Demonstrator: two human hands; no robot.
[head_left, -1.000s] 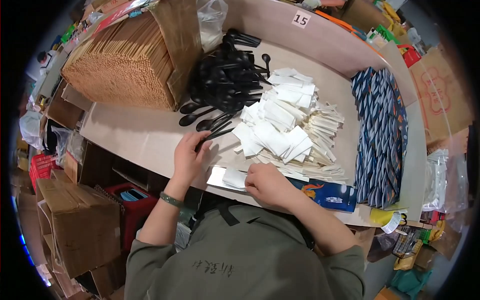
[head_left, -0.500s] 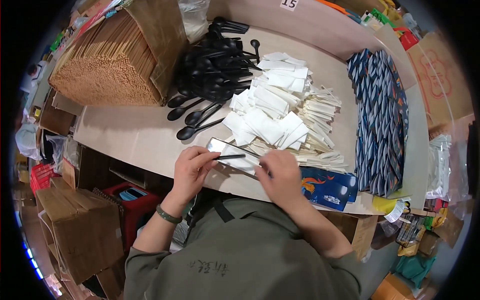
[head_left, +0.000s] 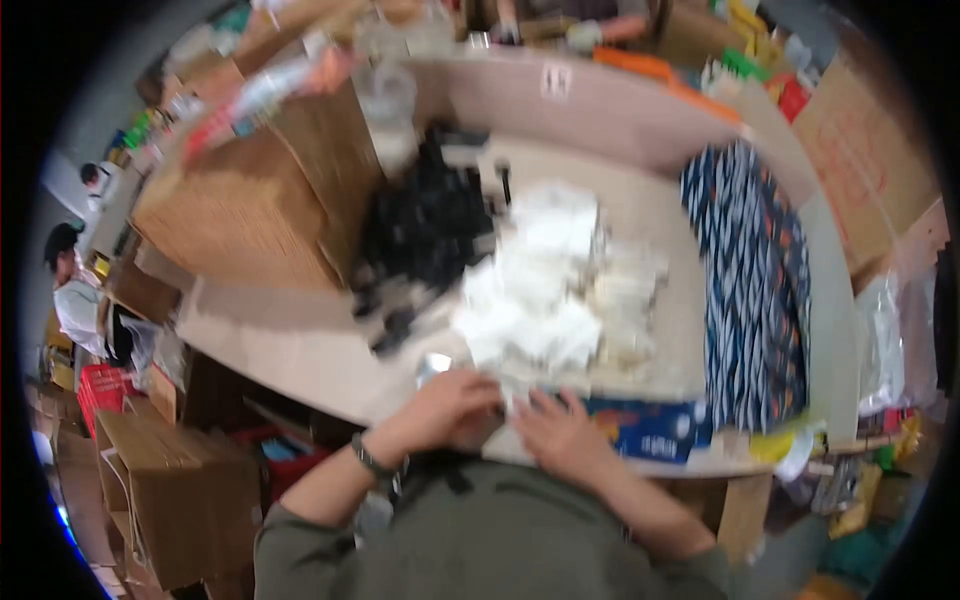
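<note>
Motion blurs the picture. My left hand (head_left: 447, 408) is at the table's near edge, its fingers curled inward; whatever lies in them is hidden. Just beyond it shows the shiny end of a silver pouch (head_left: 434, 366). Close by on the right, my right hand (head_left: 562, 428) has its fingers apart, pointing toward the left hand. The black utensil seen earlier cannot be made out now. Dark blue printed packets (head_left: 648, 430) lie to the right of my right hand. Ahead is a heap of white napkin-like packets (head_left: 535, 300), with black plastic spoons (head_left: 425, 225) to its left.
A cardboard box (head_left: 335, 150) packed with thin brown pieces stands at the left. Cream strips (head_left: 628, 305) lie beside the white heap. A long row of blue packets (head_left: 750, 290) runs along the right. A low partition (head_left: 620, 100) closes the back; a person (head_left: 80, 295) is far left.
The view has tilted, so the table sits lower in the picture. My hands have come closer together, the left moving right. The black utensil in my left hand no longer shows.
</note>
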